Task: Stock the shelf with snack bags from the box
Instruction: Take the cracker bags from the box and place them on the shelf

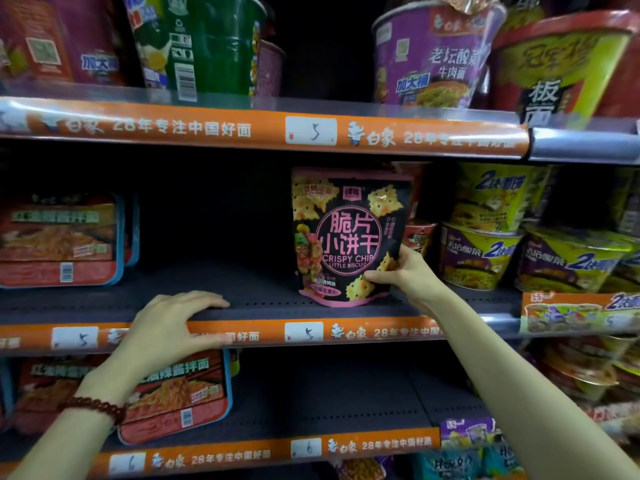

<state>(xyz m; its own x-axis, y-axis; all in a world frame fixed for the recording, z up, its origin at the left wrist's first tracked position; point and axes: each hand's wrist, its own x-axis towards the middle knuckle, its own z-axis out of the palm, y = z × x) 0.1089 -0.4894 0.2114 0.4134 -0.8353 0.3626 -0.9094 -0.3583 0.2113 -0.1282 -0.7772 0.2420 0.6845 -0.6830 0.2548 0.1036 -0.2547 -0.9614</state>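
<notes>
Snack bag (348,237), light and crinkly, stands on the shelf (263,299), right hand (403,271) pinching its lower corner, left hand (166,327) resting flat.

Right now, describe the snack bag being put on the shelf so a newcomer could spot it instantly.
Find the dark middle shelf with the orange price strip. Towards its right, beside the stacked yellow and purple noodle bowls, stands an upright black snack bag with pink trim, held at its lower corner by the right hand. It is the only flat pouch there, printed with cracker pictures and "CRISPY CHIP".
</notes>
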